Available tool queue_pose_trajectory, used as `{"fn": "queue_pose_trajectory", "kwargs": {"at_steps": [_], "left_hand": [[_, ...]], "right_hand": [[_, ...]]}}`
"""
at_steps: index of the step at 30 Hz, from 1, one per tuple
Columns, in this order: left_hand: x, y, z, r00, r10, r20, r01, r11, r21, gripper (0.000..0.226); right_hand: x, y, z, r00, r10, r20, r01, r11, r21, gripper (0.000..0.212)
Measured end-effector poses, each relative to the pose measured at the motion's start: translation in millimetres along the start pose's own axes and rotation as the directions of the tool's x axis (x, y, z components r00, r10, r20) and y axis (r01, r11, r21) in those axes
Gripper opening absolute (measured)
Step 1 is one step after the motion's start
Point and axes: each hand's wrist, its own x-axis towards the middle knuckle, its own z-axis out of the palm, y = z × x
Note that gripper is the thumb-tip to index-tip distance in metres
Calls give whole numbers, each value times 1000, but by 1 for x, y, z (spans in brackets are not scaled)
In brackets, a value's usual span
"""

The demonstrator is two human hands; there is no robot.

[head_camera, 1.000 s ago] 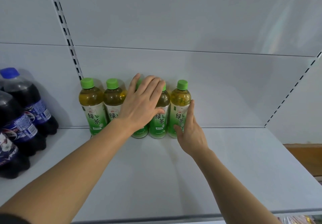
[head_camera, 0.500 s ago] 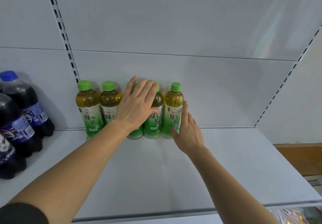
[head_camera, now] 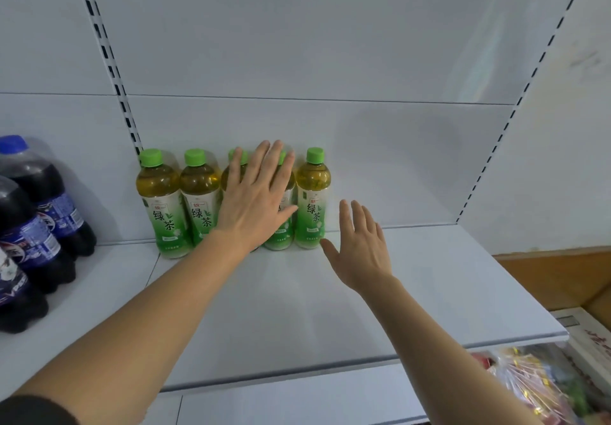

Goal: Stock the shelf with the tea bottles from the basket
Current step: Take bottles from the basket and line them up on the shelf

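Middle tea bottles (head_camera: pixel 285 226) behind left hand (head_camera: pixel 256 203)

The right hand (head_camera: pixel 358 247) came off the rightmost tea bottle (head_camera: pixel 312 203) it had been touching and drew back, fingers spread, to hover just beside it, nearer the person.

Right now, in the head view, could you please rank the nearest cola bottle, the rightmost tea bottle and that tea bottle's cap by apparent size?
1. Nearest cola bottle, though nearness to the camera inflates it and the frame crops it.
2. Rightmost tea bottle.
3. Its green cap.
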Motion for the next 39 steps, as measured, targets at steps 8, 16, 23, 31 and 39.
{"fn": "queue_pose_trajectory", "kwargs": {"at_steps": [8,16,23,31,39], "left_hand": [[-34,76,-10,994,100,-42,-108,955,-275,78],[-78,193,-36,943,330,-46,-295,765,-573,79],[-130,319,-65,819,560,-121,-463,522,-716,69],[-221,454,-51,602,798,-12,-488,357,-796,70],[-293,520,3,290,902,319,-456,424,-783,77]], "right_hand": [[-84,15,-39,987,140,-81,-152,975,-161,85],[-225,56,-61,906,410,-104,-423,878,-225,81],[-360,115,-64,743,658,-124,-665,705,-246,79],[-504,180,-7,528,848,31,-826,522,-211,81],[-585,204,74,330,878,347,-894,409,-184,85]]}}
